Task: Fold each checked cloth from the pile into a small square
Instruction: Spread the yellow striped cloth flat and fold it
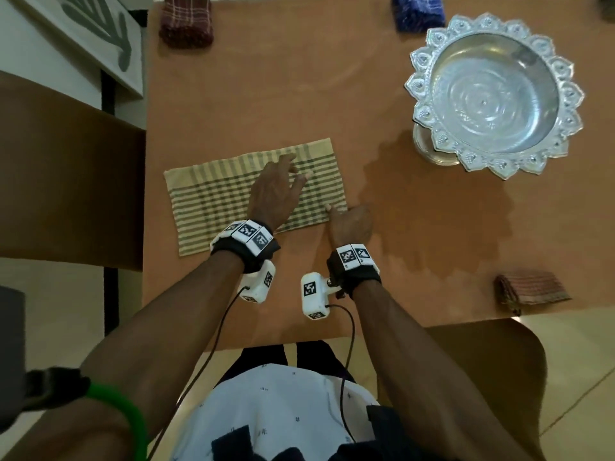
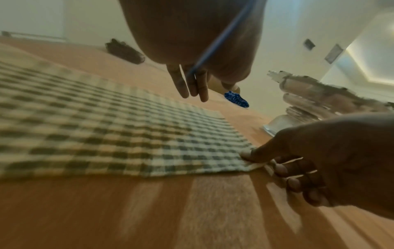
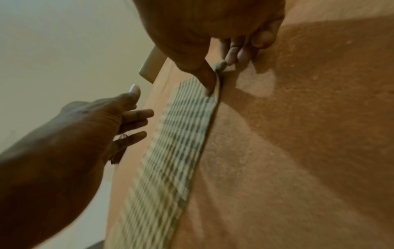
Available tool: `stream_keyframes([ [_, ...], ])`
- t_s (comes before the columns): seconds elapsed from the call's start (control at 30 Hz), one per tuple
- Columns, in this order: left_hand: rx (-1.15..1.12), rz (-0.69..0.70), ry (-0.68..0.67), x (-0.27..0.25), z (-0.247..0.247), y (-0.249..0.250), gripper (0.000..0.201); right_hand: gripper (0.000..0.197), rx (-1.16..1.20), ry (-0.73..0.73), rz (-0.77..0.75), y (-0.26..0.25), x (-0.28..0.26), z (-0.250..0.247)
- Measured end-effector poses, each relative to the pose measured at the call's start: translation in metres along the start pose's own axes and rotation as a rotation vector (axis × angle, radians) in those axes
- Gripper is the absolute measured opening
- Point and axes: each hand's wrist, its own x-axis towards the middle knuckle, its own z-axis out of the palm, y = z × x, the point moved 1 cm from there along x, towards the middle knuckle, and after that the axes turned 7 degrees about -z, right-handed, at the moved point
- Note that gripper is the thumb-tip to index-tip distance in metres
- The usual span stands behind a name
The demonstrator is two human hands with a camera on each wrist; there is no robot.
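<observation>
From the head view, a green-and-cream checked cloth (image 1: 233, 197) is lying folded into a long rectangle near the middle of the orange-brown tabletop (image 1: 299, 94), its long sides running left to right and slightly tilted. The left hand (image 1: 271, 191) is hovering over the cloth with fingers spread and relaxed, gripping nothing. The right hand (image 1: 349, 224) is sitting at the cloth's near right corner, thumb on top of the fabric. A silver scalloped bowl (image 1: 429, 78) is standing at the far right; a maroon folded cloth (image 1: 186, 21) and a blue folded cloth (image 1: 417, 11) are lying at the far edge, and a brown folded cloth (image 1: 532, 289) near the front right corner — bare tabletop is lying between them.

In the left wrist view, the right hand (image 2: 332, 161) is pinching the cloth's corner, thumb above and curled fingers (image 2: 281, 169) beside the edge; the left hand's fingers (image 2: 183, 84) are hanging straight above the checks.

In the right wrist view, the thumb is pressing the cloth (image 3: 181, 134) at its edge, and pale walls are showing beyond the tabletop.
</observation>
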Motion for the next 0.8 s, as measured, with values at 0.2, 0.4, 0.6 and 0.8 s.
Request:
stream_keyframes([
  [0.2,-0.151,-0.211,-0.388,0.027,-0.004,0.029,0.053,0.016,0.312,0.017,0.097,-0.015,0.006,-0.015],
  [0.4,-0.258,-0.359,-0.511,0.045,-0.017,0.021,0.063,0.015,0.277,0.151,-0.489,-0.063,-0.029,-0.005],
  [0.6,-0.208,-0.323,-0.444,0.063,-0.054,-0.030,0.071,0.025,-0.004,-0.044,-0.927,-0.093,-0.069,0.029],
  [0.8,-0.196,-0.368,-0.212,0.063,-0.091,-0.090,0.044,0.026,-0.047,-0.133,-1.097,-0.105,-0.108,0.068],
])
